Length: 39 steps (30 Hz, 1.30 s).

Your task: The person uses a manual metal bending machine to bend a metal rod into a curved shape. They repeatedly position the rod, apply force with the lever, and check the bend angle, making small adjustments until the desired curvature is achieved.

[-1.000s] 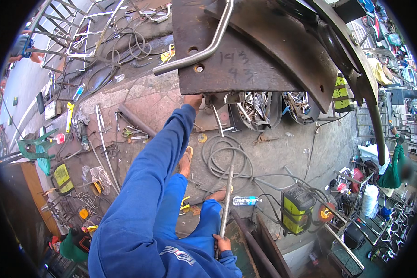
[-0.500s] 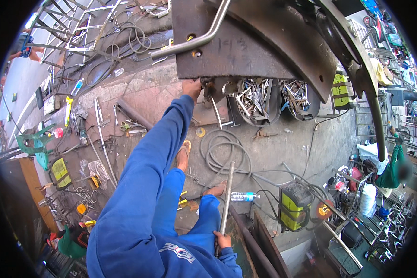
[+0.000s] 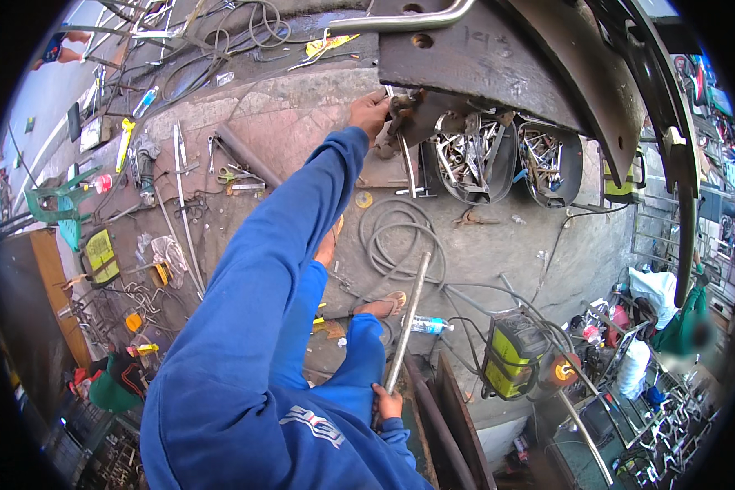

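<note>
Coiled grey cable [image 3: 371, 245], clear bottle [image 3: 430, 325], yellow-green machine [image 3: 510, 363], green plastic chair [image 3: 68, 231].

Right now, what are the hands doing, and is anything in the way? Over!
Left hand at plate's lower edge, grip unclear. Right hand closed on pipe. Possible trip hazards: coiled cable, bottle on floor.
</note>
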{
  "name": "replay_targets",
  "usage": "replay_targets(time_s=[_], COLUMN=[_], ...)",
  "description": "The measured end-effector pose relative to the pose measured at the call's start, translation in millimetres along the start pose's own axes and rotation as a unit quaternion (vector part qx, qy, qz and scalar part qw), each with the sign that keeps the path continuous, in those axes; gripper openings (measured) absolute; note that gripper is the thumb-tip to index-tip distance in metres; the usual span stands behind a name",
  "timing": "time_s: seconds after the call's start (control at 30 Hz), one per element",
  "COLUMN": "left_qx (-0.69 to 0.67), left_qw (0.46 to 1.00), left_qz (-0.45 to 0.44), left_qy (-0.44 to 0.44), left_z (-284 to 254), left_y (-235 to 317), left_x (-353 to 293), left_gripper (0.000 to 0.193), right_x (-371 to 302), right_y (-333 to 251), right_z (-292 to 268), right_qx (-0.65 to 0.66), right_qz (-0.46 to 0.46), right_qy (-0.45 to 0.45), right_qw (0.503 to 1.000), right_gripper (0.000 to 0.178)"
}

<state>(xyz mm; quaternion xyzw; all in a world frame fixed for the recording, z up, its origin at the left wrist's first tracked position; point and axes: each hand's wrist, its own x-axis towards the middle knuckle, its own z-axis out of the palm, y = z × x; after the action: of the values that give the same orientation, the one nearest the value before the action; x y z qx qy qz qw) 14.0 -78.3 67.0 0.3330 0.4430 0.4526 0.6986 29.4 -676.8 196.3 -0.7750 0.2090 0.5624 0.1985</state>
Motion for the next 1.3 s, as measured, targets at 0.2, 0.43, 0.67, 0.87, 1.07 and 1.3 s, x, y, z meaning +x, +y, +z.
replay_targets(time_s=[0.2,0.43,0.67,0.87,1.07,1.3], left_qx=[-0.011,-0.007,-0.101,-0.023,-0.062,-0.036], left_qw=[0.999,0.995,0.988,0.991,0.990,0.990], left_qz=[-0.036,-0.100,-0.113,-0.117,-0.125,-0.135], left_qy=[-0.014,-0.024,0.034,0.067,-0.030,-0.032], left_z=[-1,-8,-2,-18,-33,-30], left_y=[13,27,36,58,46,40], left_x=[-3,-2,-6,9,26,38], left_gripper=[0.019,0.019,0.018,0.013,0.017,0.023], right_x=[1,0,-5,-4,-8,-15], right_y=[0,-4,-4,-7,-24,-32], right_z=[0,7,15,25,41,53], right_qx=[-0.008,-0.008,-0.022,-0.016,-0.013,-0.114], right_qz=[-0.022,0.002,0.034,0.051,0.071,0.041], right_qy=[-0.008,-0.008,0.012,0.027,0.017,0.028], right_qw=[1.000,1.000,0.999,0.998,0.997,0.992], right_gripper=[0.026,0.025,0.026,0.026,0.026,0.029])
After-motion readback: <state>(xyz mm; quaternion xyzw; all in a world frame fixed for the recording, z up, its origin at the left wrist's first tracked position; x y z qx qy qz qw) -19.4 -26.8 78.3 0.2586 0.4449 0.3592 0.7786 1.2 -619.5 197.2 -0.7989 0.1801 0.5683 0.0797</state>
